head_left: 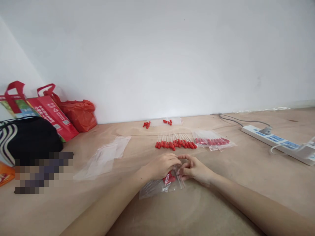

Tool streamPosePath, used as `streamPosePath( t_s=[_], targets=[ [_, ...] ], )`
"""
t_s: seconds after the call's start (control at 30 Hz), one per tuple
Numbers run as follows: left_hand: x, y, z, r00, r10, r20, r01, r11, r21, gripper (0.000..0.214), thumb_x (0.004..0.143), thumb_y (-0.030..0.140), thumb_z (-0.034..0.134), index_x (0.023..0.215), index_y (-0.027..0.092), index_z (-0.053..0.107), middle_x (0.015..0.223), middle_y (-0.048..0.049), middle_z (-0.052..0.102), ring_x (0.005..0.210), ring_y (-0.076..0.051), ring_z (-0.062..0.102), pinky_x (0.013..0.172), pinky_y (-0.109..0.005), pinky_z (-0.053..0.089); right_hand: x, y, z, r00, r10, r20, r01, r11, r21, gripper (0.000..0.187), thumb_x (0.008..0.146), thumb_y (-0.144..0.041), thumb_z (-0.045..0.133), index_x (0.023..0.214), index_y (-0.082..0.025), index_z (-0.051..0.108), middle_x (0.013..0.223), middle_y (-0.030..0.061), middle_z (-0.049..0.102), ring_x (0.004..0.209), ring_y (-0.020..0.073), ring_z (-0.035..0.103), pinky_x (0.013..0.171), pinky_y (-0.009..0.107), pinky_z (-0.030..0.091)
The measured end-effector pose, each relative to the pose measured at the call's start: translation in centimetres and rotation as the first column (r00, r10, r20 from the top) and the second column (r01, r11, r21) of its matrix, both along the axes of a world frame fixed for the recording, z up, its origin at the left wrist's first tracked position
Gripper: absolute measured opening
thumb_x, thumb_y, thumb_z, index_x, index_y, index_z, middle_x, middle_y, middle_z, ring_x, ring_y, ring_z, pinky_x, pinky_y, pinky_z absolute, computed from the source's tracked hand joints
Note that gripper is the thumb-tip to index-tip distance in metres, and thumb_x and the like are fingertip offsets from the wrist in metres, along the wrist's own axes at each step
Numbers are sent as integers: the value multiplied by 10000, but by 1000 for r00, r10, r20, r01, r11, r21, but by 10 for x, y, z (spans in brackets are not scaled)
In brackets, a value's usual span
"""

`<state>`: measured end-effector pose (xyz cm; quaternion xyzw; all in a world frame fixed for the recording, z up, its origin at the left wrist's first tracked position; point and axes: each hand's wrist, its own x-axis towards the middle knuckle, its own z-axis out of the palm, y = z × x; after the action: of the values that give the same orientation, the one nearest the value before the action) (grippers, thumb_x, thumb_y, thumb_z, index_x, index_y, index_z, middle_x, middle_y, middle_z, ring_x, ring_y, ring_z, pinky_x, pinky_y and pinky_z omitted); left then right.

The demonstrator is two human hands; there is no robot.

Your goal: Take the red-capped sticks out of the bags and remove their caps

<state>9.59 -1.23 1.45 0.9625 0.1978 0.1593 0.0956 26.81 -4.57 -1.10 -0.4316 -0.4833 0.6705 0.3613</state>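
Observation:
A clear zip bag (154,190) lies on the table before me, with red-tipped sticks inside; its zip edge points right. My left hand (163,166) is closed on the bag near its opening and hides part of the red tips (169,178). At the zip edge, the curled fingers of my right hand (194,169) pinch the bag's rim. Just beyond my hands, a row of loose red-tipped sticks (176,143) lies side by side, tips toward me. To the right of that row are filled bags (214,141) holding more such sticks.
Flat clear bags (103,159) lie at left. Small red pieces (146,125) and another bag (176,121) sit near the wall. A white power strip (275,141) with cords is at right. Shopping bags (57,116), a red plastic bag (82,114) and a black bag (31,137) stand far left.

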Motion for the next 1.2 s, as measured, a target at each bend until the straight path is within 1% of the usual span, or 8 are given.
streamPosePath(
  t_s=[0.13, 0.47, 0.57, 0.63, 0.7, 0.83, 1.0, 1.2],
  targets=[
    [1, 1, -1, 998, -59, 21, 58, 998, 28, 203, 851, 129, 395, 927, 138, 584, 975, -67, 632, 1004, -179, 516, 899, -311, 395, 0, 0, -1, 1000, -6, 2, 6, 1000, 11, 599, 514, -162, 651, 1045, -156, 374, 584, -58, 602, 573, 118, 602, 588, 259, 493],
    [-2, 6, -6, 999, -26, 35, 25, 999, 25, 114, 811, 127, 470, 816, 139, 584, 905, -62, 638, 937, -178, 550, 839, -294, 431, 2, 2, -6, 1000, 25, 5, -25, 999, 25, 584, 523, -194, 677, 1024, -164, 379, 618, -40, 619, 598, 121, 606, 620, 276, 495],
    [-3, 7, -8, 994, -59, 91, 55, 997, 47, 156, 819, 127, 454, 749, 142, 592, 846, -56, 647, 894, -166, 564, 831, -287, 433, 2, 1, -11, 999, -3, 36, -1, 993, 115, 525, 529, -197, 679, 967, -185, 391, 616, -51, 604, 584, 120, 594, 589, 272, 489],
    [-3, 7, -10, 989, -67, 130, 59, 996, 65, 199, 831, 138, 431, 720, 147, 596, 836, -58, 648, 865, -157, 572, 820, -285, 438, 3, -1, -12, 993, -26, 115, -8, 958, 287, 386, 566, -173, 650, 885, -188, 433, 628, -46, 587, 570, 103, 571, 560, 241, 469],
    [-4, 7, -12, 984, -65, 163, 53, 996, 74, 235, 837, 142, 406, 706, 151, 602, 844, -66, 646, 848, -149, 579, 795, -273, 449, 5, -3, -10, 968, -72, 239, -62, 859, 508, 214, 615, -134, 601, 787, -183, 482, 635, -36, 562, 565, 84, 541, 530, 204, 437],
    [-5, 6, -15, 979, -64, 195, 51, 996, 72, 266, 834, 133, 390, 688, 152, 611, 836, -66, 650, 831, -138, 591, 761, -245, 463, 11, -5, -4, 894, -166, 417, -265, 555, 789, 105, 672, -80, 526, 698, -181, 539, 702, -5, 538, 620, 84, 519, 529, 179, 414],
    [-7, 6, -17, 977, -49, 210, 37, 997, 60, 258, 835, 141, 386, 731, 150, 622, 865, -65, 661, 834, -133, 605, 757, -232, 472, 14, -2, -3, 832, -262, 489, -436, 239, 868, 136, 722, -85, 474, 701, -187, 562, 740, 21, 552, 704, 112, 519, 627, 224, 420],
    [-5, 5, -15, 973, -53, 223, 42, 998, 56, 282, 853, 146, 350, 749, 142, 611, 863, -69, 660, 840, -131, 608, 756, -227, 475, 13, 0, -3, 788, -391, 476, -511, 15, 859, 141, 765, -137, 454, 709, -189, 572, 772, 33, 569, 731, 129, 500, 633, 256, 376]
  ],
)
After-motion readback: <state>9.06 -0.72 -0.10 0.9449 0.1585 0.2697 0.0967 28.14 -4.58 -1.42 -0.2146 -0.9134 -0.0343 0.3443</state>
